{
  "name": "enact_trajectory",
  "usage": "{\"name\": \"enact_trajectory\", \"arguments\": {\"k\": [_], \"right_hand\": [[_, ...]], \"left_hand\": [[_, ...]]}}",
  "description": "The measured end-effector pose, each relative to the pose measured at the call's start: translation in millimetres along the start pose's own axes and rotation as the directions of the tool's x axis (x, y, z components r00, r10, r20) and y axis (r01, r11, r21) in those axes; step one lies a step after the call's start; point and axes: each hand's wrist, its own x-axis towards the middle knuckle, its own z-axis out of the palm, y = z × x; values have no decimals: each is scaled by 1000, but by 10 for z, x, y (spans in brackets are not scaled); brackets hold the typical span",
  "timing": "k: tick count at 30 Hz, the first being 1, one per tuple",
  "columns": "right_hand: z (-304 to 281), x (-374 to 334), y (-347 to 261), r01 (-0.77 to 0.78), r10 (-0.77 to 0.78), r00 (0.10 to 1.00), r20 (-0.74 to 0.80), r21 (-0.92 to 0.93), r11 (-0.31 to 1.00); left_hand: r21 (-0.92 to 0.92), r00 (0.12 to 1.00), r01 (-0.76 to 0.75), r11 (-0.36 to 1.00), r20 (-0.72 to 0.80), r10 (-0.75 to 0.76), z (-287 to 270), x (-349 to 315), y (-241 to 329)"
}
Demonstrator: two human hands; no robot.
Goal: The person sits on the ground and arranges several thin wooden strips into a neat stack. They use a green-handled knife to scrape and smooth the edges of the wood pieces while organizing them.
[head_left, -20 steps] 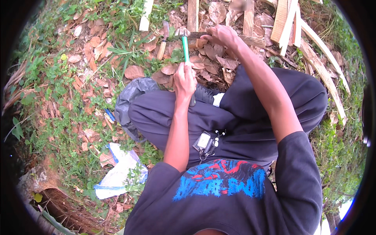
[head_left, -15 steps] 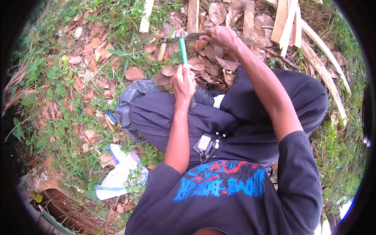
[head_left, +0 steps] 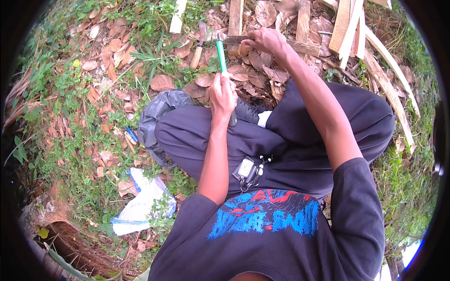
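Observation:
My left hand (head_left: 222, 97) is closed round the grip of a hammer with a green handle (head_left: 221, 57). The hammer's metal head (head_left: 216, 36) is at the left end of a dark wooden slat (head_left: 305, 48) lying crosswise. My right hand (head_left: 269, 41) bends over the middle of that slat, thumb and fingers closed on it; whatever lies under the fingertips is hidden. Two paler slats, a left one (head_left: 236, 21) and a right one (head_left: 303, 21), run away from me and meet the crosswise slat. A knife with a wooden handle (head_left: 196, 57) lies left of the hammer.
Several loose wood strips (head_left: 348, 28) lie at the far right, some curving nearer along a long strip (head_left: 389, 96). A short pale strip (head_left: 178, 16) is at the far left. Beside my left knee lie a dark plastic bag (head_left: 159, 112), a blue object (head_left: 131, 135) and a white bag (head_left: 143, 206).
The whole view has shifted slightly, moving the far slats and knife up and right in the picture. Both hands keep nearly the same places and holds.

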Motion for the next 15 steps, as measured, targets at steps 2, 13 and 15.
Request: {"name": "enact_trajectory", "arguments": {"k": [2, 13, 15], "right_hand": [[-3, -2, -8, -14, 15, 999, -34, 30, 999], [-96, -5, -47, -3, 4, 996, 89, -9, 1000], [-80, -7, -39, 15, -13, 998, 60, -23, 1000]], "left_hand": [[10, 1000, 4, 1000, 1, -4, 4, 16, -6], [42, 999, -52, 998, 17, 51, 24, 52, -33], [117, 999, -26, 993, 22, 23, 38, 60, -34]]}}
